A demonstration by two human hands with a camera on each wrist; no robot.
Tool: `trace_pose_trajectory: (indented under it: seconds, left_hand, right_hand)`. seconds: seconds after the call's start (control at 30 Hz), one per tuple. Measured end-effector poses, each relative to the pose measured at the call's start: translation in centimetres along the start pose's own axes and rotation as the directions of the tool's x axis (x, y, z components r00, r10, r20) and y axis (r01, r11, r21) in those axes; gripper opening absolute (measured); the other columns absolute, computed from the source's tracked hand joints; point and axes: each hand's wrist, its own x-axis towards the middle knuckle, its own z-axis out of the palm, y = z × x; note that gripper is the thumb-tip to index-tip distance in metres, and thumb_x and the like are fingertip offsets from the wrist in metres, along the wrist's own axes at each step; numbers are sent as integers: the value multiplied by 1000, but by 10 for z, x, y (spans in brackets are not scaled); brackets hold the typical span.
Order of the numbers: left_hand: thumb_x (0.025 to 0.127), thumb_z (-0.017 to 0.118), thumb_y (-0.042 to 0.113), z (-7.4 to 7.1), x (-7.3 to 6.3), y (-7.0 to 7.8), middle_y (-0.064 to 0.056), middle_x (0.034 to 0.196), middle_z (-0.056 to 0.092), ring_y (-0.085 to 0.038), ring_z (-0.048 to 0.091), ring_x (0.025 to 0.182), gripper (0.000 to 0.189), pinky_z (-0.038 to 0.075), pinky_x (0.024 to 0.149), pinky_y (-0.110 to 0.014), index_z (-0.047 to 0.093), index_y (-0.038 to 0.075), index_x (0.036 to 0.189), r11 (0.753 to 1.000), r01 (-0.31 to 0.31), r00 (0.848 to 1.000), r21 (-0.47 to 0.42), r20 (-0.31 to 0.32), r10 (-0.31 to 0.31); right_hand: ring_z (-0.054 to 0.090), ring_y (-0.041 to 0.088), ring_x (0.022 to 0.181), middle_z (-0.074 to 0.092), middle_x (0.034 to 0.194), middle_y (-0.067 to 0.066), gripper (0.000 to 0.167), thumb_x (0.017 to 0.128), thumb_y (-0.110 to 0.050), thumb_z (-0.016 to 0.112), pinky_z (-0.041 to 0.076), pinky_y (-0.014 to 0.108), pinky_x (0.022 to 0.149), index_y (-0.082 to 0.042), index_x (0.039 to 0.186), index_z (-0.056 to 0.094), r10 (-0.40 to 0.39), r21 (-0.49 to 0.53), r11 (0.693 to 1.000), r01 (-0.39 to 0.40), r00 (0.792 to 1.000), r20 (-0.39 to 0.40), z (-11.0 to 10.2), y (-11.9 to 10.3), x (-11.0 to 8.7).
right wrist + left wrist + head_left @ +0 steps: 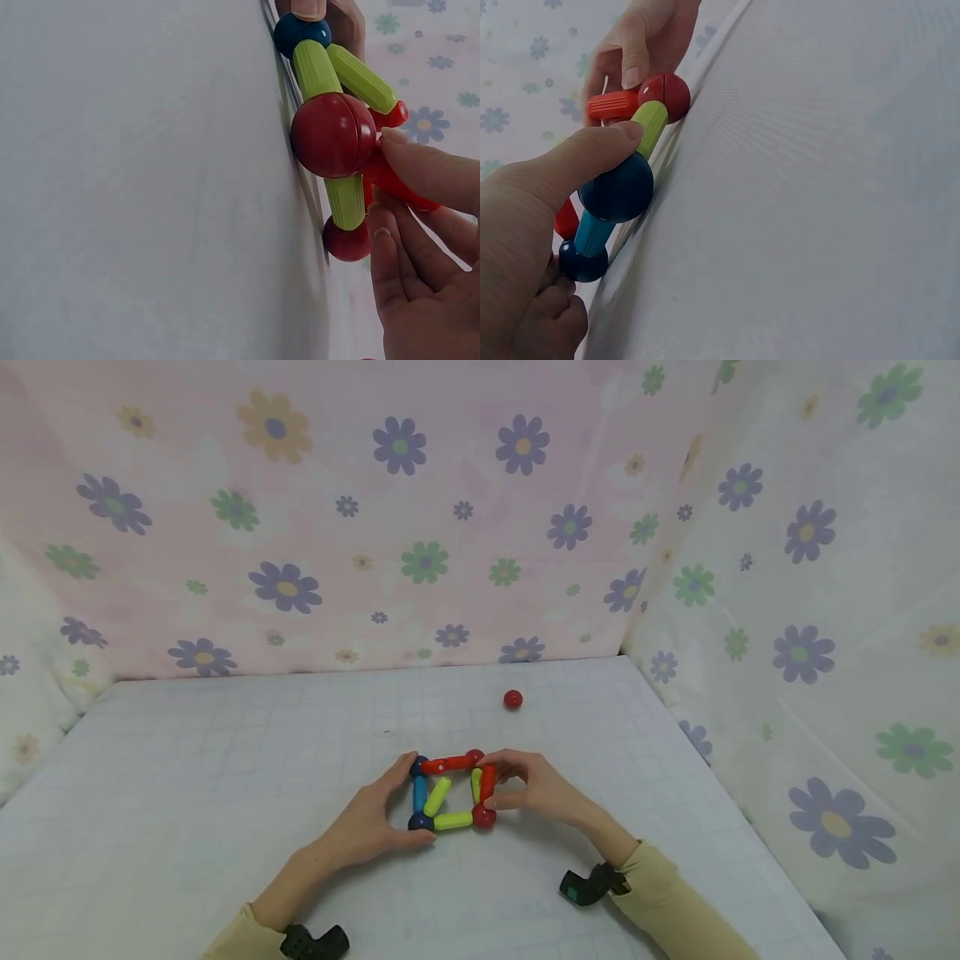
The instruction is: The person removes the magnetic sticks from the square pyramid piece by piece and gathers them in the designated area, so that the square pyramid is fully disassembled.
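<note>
Red rod point(488, 782) pinched between thumb and fingertips, and that's the right hand point(536, 785) doing the gripping, with the rod's lower end at the near red ball point(483, 817) and the rest slanting upward! Over on the other side, the left hand point(375, 818) spans its edge, thumb on the near blue ball point(421, 823), fingers curled at the far blue ball point(417, 768), a firm hold on the frame point(453, 821).

Between those two blue balls runs a blue rod point(419, 794); across the far side, another red rod point(446, 765) reaches to the far red ball point(475, 757). Yellow-green on the near edge and on the right edge, and one more yellow-green rod point(437, 796) tilts up from the near blue ball!

Frame and hands are over the middle of the white table point(225, 777). Well beyond them, a loose red ball point(513, 699) sits toward the back edge. Black wrist devices point(592, 887) by both cuffs, flowered cloth point(465, 593) rising behind!
</note>
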Motion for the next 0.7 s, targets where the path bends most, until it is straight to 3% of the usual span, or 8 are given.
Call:
trace_pose_trajectory:
  seconds: [0.33,0.7]
  left_hand:
    - [71,86,54,0,0,1,-3,166,24,-29,24,152,115,33,116,-56,22,20,161,1000,9,1000,4,0,-9]
    - [71,86,53,-1,0,1,-3,166,25,-29,24,152,114,34,115,-57,22,20,161,1000,10,1000,8,-2,-10]
  right_hand:
    - [61,18,102,67,111,-6,44,83,-24,82,50,38,97,-17,123,64,55,-18,998,-55,998,-29,-1,5,2]
    - [62,21,93,69,94,1,33,85,-18,79,49,37,91,-13,109,57,47,29,998,-48,998,37,-7,8,-1]
